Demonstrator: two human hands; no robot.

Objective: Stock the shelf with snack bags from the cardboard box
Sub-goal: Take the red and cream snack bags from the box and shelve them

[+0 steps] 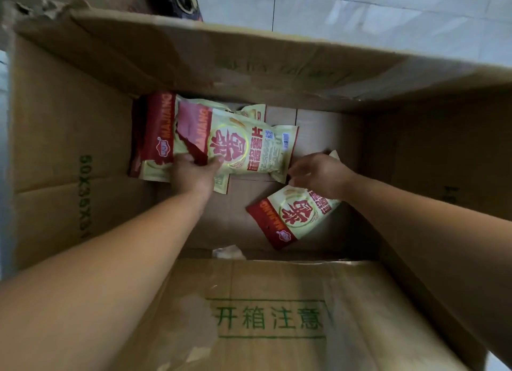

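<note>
1. I saw the left hand (194,174) clenched on the near edge of the stacked snack bags (249,149). The thumb lay on the top bag's pale face and the fingers curled at a red corner beside it.
2. The right hand (318,176) grasped a loose snack bag (293,215) across its upper part, knuckles towards me. The bag's far corner poked out beyond the hand and its red end pointed back at me.
3. The two hands sat near each other but apart, and the loose bag lay just clear of the stack.
4. The stack lay flat on the floor of the cardboard box (69,121), pushed to the far left corner. I could not count how many bags overlapped there.
5. The far flap (221,57) leaned inward over the opening and hid the stack's far end. The near flap (277,315) folded in below my forearms and carried green printed characters.
6. The bags were glossy, flat pouches, cream with red bands and a large red character in a ring.
7. The box was brown corrugated board, creased, with a torn edge at the far left and green size markings on the left wall.
8. A crumpled pale scrap (228,251) sat at the near edge of the box floor.
9. Beyond the box lay shiny pale floor tiles (360,10).
</note>
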